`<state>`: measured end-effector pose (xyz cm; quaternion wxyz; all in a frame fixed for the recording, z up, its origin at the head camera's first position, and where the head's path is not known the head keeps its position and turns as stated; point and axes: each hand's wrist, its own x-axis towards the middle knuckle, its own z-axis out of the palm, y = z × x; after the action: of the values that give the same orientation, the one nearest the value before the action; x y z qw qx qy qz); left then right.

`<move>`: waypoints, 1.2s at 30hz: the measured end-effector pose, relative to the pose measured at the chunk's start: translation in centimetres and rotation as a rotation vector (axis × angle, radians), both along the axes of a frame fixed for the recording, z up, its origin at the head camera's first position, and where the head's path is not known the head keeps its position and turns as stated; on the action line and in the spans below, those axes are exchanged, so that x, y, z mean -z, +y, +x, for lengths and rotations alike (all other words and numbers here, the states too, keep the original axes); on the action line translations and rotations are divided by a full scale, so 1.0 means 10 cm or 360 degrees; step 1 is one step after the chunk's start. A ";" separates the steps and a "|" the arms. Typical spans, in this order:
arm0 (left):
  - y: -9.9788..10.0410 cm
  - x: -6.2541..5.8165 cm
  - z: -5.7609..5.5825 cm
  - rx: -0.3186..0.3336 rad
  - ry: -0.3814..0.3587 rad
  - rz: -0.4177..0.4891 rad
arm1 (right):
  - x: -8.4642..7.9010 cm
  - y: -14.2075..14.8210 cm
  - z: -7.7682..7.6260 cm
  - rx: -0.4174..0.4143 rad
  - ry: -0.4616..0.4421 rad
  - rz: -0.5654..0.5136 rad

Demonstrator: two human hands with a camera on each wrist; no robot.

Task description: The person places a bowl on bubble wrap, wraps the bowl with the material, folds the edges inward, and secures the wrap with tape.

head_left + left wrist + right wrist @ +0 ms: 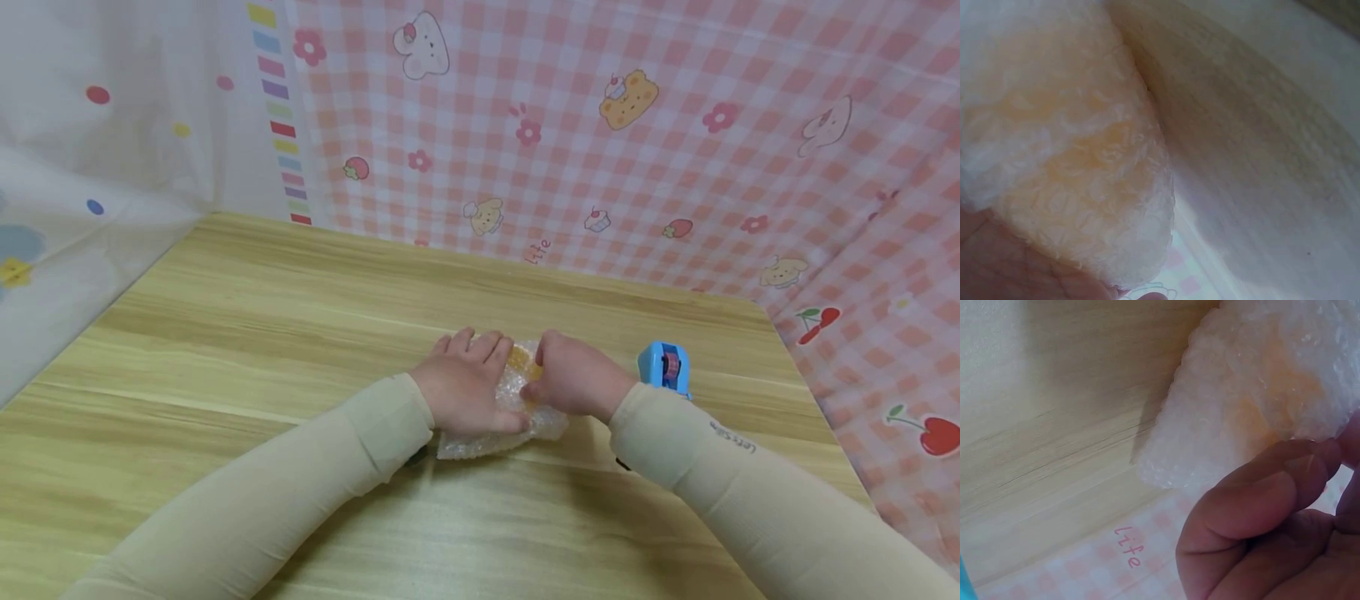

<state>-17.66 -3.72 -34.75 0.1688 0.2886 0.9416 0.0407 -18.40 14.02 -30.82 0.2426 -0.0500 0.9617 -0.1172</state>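
A bundle of clear bubble wrap (468,446) lies on the wooden table, and something yellow-orange (519,360) shows through its layers. My left hand (465,392) rests on the wrap's left side with fingers spread and straight. On the other side, my right hand (576,375) has its fingers curled and pinches the wrap. Up close in the right wrist view, the curled fingers (1241,500) meet the wrap (1210,425) at its edge. The left wrist view shows the wrap (1085,187) beside the palm, with the orange colour blurred inside. What the wrap encloses cannot be made out.
A blue tape dispenser (664,367) with a pinkish roll stands right of my right hand. Behind the wooden table (300,292) hangs a pink checked cloth (480,150) with cartoon prints. A white dotted cloth (97,150) borders the left side.
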 end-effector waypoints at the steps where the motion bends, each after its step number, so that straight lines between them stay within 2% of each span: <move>1: 0.00 0.00 0.00 -0.0001 -0.0001 0.0004 | 0.00 0.00 0.00 0.0003 0.0005 -0.0004; 15: 0.01 -0.02 0.02 -0.0004 -0.0009 0.0021 | 0.05 0.00 0.03 0.0177 0.0010 -0.0076; 22: 0.01 -0.03 0.02 -0.0014 -0.0009 0.0036 | 0.10 0.05 0.00 0.0191 0.0002 -0.0112; 36: 0.00 -0.02 0.02 -0.0024 -0.0009 0.0053 | 0.14 0.07 -0.06 0.0226 -0.0142 -0.0224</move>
<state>-17.48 -3.67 -34.50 0.1663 0.2842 0.9424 0.0583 -19.03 14.76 -32.18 0.2720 0.0067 0.9405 -0.2035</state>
